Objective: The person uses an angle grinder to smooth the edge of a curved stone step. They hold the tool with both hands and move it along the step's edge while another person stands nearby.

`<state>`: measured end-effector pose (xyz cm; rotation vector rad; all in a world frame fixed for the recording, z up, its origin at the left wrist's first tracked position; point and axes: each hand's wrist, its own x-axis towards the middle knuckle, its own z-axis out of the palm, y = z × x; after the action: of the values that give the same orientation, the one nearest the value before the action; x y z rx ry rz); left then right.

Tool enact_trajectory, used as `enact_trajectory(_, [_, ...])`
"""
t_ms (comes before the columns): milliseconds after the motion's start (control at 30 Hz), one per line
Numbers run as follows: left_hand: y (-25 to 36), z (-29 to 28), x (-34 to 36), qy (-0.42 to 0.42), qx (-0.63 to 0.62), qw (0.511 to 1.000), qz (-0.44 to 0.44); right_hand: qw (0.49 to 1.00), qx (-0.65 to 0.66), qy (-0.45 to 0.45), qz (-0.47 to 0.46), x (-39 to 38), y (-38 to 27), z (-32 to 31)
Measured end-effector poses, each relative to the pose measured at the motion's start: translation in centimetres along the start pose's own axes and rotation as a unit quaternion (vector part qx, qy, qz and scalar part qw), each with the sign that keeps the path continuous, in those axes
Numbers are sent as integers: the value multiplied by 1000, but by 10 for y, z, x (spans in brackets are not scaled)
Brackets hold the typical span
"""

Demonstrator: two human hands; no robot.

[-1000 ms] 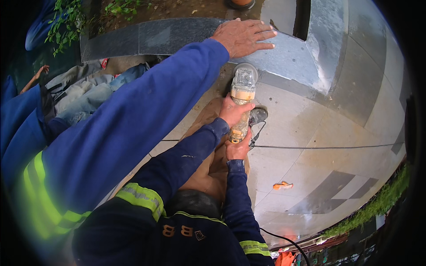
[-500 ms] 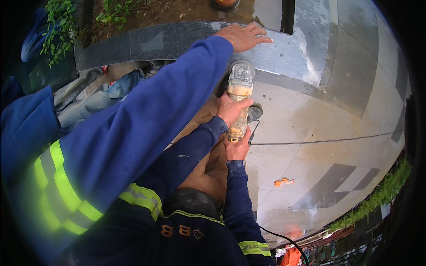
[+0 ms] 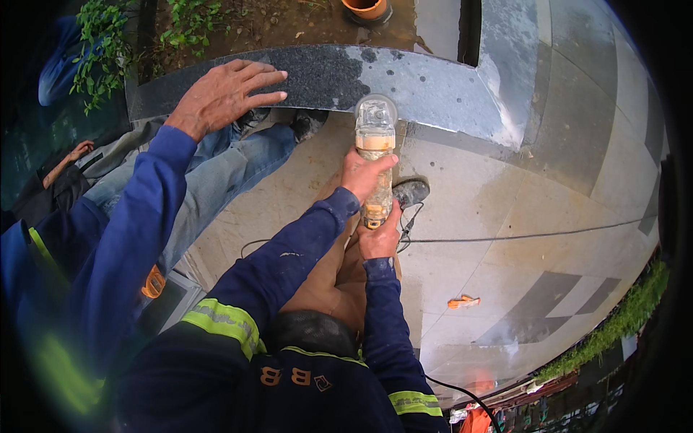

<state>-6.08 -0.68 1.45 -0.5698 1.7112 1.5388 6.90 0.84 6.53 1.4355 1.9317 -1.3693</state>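
Observation:
A dust-covered angle grinder (image 3: pixel 375 141) points away from me, held in both my hands. My left hand (image 3: pixel 367 177) wraps around the middle of its body, thumb across the top. Lower down, my right hand (image 3: pixel 381 235) is closed around the grinder's rear end, where a dark cord hangs off. The disc in its round guard is at the front edge of a grey stone coping (image 3: pixel 426 83); whether it touches the stone cannot be seen. To the left, a co-worker's hand (image 3: pixel 227 95) hovers over the darker wet part of the coping with fingers spread.
Beyond the coping lies a muddy bed with an orange pipe (image 3: pixel 367 9) and green plants (image 3: pixel 193 25). My shoe (image 3: pixel 411 192) stands on pale paving. A cable (image 3: pixel 534 234) crosses it, and an orange-and-white glove (image 3: pixel 463 302) lies nearby. The co-worker's jeans-clad legs (image 3: pixel 231 177) are at left.
The co-worker's arm has drawn back left, from the coping above the grinder to its darker part. My hands have shifted slightly left with the grinder, which stays gripped.

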Motion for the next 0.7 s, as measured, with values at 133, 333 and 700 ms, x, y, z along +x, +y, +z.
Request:
enact_trajectory(133, [17,5,13,-7,-7,1000,-24,999,-11,18,-26,16,-7,0])
enact_trajectory(333, [45,35,38,-21,12,1000,-4,1000,0,23,8,46,-38,-23])
enact_trajectory(700, [28,16,45,-7,19,1000,-7,999,-35,35,10,40,-38,-9])
